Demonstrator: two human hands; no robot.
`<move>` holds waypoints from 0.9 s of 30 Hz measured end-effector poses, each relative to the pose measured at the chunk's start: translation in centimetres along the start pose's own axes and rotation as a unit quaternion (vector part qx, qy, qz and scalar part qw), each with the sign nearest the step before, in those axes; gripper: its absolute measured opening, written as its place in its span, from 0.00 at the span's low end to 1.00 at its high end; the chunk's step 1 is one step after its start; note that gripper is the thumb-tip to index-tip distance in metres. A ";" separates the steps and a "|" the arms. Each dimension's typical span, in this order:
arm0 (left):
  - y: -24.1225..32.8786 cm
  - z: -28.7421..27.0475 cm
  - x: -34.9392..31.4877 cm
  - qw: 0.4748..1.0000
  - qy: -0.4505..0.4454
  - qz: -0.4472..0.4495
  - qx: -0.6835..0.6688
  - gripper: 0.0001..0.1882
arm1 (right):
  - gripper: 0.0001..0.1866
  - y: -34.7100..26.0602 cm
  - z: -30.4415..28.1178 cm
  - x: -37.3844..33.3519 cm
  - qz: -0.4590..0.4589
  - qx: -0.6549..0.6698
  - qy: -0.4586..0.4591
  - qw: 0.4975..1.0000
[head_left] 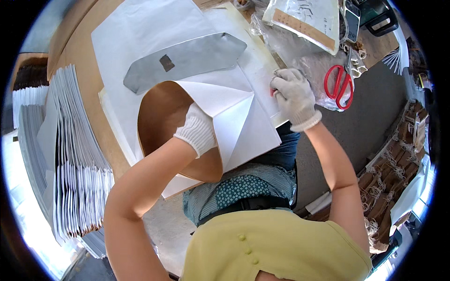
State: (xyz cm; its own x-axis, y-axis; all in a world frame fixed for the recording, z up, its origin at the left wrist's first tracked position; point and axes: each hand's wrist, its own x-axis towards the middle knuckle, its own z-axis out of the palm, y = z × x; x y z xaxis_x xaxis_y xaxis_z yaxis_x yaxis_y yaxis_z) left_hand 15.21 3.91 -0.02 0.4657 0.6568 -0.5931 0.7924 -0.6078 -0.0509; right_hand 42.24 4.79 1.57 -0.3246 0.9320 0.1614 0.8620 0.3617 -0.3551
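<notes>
Left hand (197, 129), in a white knit glove, is pushed inside the open mouth of a paper bag (225, 117), white outside and brown inside. Its fingers are hidden by the bag's folded white panel, so I cannot tell whether they are spread flat or clenched. Right hand (294, 96), also gloved, presses down on the bag's far edge, fingers curled over a small red object (272, 92) of which only a sliver shows; it seems gripped, kind unknown.

The bag lies on white sheets (140, 42) on the desk (89, 79), just under both sets of fingers. A grey metal template (187, 58) lies beyond the left fingers.

Risks, as judged:
- The bag overhangs the near desk edge; uneven pressure from the right fingers could let it slide or crease off-line.
- The left fingers pushing outward inside could split a fold or seam.
- Red scissors (338, 86), just right of the right fingers, sit on crinkled plastic (300, 51) and could be knocked.

Hard to make out: the bag's bottom end and the clutter at the top rim. The stack of folded bags (70, 164) far left is bent by the lens.
</notes>
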 end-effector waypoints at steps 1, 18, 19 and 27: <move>0.1 -0.6 0.3 1.000 -0.019 0.001 -0.017 0.32 | 0.07 -0.8 -0.1 -0.6 -0.001 0.083 0.020 0.996; 3.9 -0.2 -4.1 0.918 0.170 -0.040 -0.356 0.19 | 0.08 -1.2 4.1 2.6 -0.189 0.065 0.045 0.979; 3.8 0.3 -3.8 0.915 0.177 -0.052 -0.358 0.19 | 0.08 -1.2 3.9 2.6 -0.186 0.056 0.039 0.980; 1.3 1.6 -1.3 0.964 0.247 0.016 -0.102 0.22 | 0.09 -1.4 1.9 0.8 0.054 0.132 0.046 0.989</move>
State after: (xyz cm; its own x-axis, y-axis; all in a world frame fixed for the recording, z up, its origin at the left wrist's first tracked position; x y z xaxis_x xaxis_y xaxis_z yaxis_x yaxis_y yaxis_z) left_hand 15.05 1.55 -0.57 0.5813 0.8024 -0.1352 0.8125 -0.5633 0.1503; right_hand 39.98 5.08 0.45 -0.1889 0.9640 0.1872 0.7548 0.2645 -0.6003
